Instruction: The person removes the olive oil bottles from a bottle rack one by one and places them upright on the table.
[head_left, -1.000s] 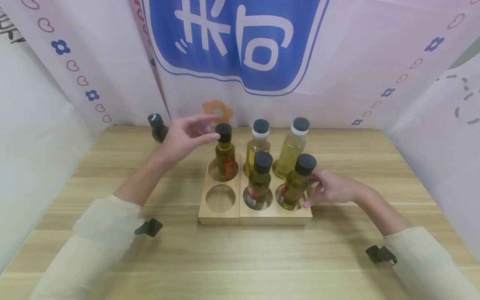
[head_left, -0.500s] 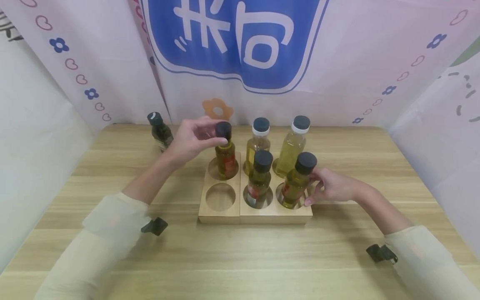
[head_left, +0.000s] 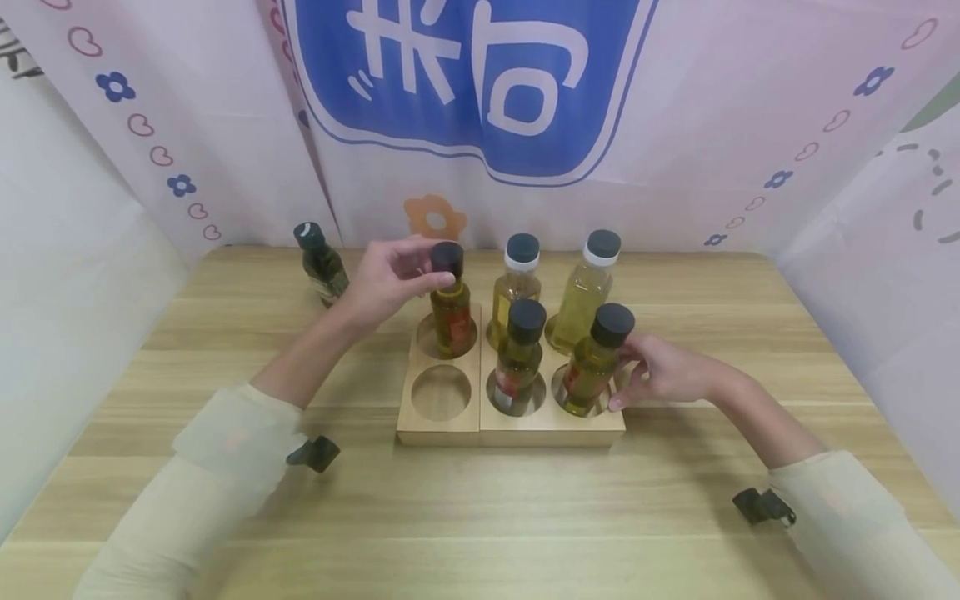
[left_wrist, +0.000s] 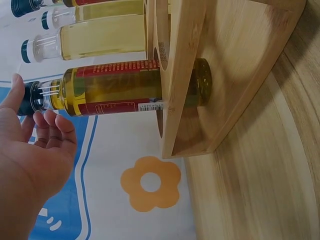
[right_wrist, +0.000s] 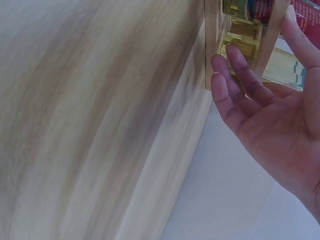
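Note:
In the head view my left hand (head_left: pixel 386 279) pinches the black cap of an oil bottle (head_left: pixel 453 321) with a red label. This bottle stands in the back left hole of a wooden bottle rack (head_left: pixel 551 435). The left wrist view shows my thumb on one side of the cap and curled fingers (left_wrist: pixel 57 132) on the other. My right hand (head_left: pixel 663 375) holds the rack's right end, thumb over the top board and fingers (right_wrist: pixel 245 70) reaching in below it. Close beside it a red-labelled oil bottle (head_left: pixel 590 379) stands in the front right hole.
Another red-labelled bottle (head_left: pixel 517 371) fills the front middle hole. Behind stand two paler oil bottles (head_left: pixel 513 300) with white collars and dark caps. The front left hole (head_left: pixel 441 393) shows bare wood. A dark bottle (head_left: pixel 324 265) stands at the back left, before a printed cloth (head_left: pixel 690 125).
My left hand has moved right and closed on the bottle's cap, its thumb now over the cap. More of the dark bottle at the left shows. My right hand has stayed put.

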